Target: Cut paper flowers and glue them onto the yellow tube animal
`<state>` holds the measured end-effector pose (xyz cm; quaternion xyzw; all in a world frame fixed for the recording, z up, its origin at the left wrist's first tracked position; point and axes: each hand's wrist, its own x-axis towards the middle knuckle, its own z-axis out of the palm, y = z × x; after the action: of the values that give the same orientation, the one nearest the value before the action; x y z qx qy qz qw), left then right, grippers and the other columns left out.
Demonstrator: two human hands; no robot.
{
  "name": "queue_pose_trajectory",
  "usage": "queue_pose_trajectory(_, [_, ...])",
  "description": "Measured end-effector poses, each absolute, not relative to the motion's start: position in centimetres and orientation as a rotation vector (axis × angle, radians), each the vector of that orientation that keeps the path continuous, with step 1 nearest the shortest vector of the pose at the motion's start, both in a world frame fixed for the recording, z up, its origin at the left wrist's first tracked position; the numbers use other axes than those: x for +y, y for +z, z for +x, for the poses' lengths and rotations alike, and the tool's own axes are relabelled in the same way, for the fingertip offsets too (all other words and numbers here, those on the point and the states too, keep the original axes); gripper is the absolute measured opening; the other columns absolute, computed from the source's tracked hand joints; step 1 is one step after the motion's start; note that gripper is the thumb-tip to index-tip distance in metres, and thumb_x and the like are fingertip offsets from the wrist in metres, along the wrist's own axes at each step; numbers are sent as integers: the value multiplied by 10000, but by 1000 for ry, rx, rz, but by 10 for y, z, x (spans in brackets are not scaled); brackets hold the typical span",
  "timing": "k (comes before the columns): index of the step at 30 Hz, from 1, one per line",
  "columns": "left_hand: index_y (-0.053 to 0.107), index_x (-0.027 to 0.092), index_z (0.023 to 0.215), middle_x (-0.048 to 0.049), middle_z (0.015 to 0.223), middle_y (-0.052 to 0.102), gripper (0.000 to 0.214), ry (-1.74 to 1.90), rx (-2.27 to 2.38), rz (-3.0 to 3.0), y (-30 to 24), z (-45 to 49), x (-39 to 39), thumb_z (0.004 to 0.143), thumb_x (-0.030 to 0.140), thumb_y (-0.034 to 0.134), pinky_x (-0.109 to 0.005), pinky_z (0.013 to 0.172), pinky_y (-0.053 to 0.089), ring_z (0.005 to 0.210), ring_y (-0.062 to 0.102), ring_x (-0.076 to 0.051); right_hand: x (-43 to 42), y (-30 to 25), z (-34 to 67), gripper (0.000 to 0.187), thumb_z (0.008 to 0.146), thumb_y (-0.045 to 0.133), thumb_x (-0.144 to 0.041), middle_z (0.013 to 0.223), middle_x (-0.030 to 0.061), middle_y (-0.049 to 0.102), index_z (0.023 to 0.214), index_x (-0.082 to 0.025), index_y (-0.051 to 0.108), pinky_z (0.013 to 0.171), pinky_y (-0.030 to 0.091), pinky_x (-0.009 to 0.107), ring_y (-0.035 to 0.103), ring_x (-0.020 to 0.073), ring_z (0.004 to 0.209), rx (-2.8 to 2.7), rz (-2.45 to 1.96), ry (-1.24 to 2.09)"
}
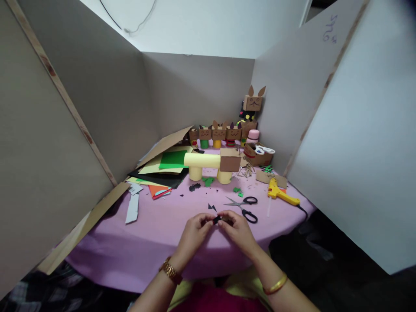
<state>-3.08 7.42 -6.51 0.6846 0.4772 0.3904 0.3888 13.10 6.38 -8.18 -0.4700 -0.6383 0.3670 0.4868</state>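
Between the fingertips of my left hand [198,227] and my right hand [237,229] is a small piece of black paper [216,220], pinched from both sides near the table's front. Small black triangular scraps [211,207] lie just beyond my fingers. Black-handled scissors [242,206] rest with blades apart, right of my right hand. Farther back stands a paper animal figure with a pale yellow tube body [202,160], yellow tube legs and a brown cardboard box head [230,160]. Green paper scraps [208,181] and dark bits [195,187] lie around its legs.
A yellow glue gun [282,193] lies on the right. Stacked coloured paper [173,159] and cardboard fill the left. Several box-headed figures [219,132] line the back, near a cardboard box [258,155] holding white-handled scissors [264,150]. Grey partitions [198,91] enclose the purple-covered table [156,242].
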Motion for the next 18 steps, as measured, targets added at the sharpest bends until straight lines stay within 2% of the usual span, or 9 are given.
queue_pose_trajectory(6, [697,163,838,-65,859,723,199,985,1213,1724,-66,-31,74,758,256,540,-271,754,484,812,650,-195,62,-78,131,144,774,566,-241,652,2,604,850,-157,655,575,397,242,522,144,598,-1551,-1172,871])
queue_pose_trajectory(11, [694,163,848,-63,860,720,202,975,1210,1734,-66,-33,74,769,250,530,-272,760,478,817,645,-194,63,-80,131,151,770,564,-240,624,-7,588,859,-156,651,563,393,242,522,145,582,-1558,-1182,877])
queue_pose_trajectory(14, [690,169,830,-56,857,716,191,967,1192,1749,-65,-33,72,777,254,527,-262,760,471,816,639,-186,64,-80,131,102,766,566,-237,641,2,602,782,-160,632,574,404,246,539,149,596,-1551,-1183,894])
queue_pose_trajectory(18, [681,166,889,-46,820,703,211,963,1226,1778,-63,-31,69,743,288,590,-247,694,465,755,622,-178,63,-77,130,91,769,558,-233,629,1,601,723,-168,602,578,408,246,545,149,595,-1520,-1180,903])
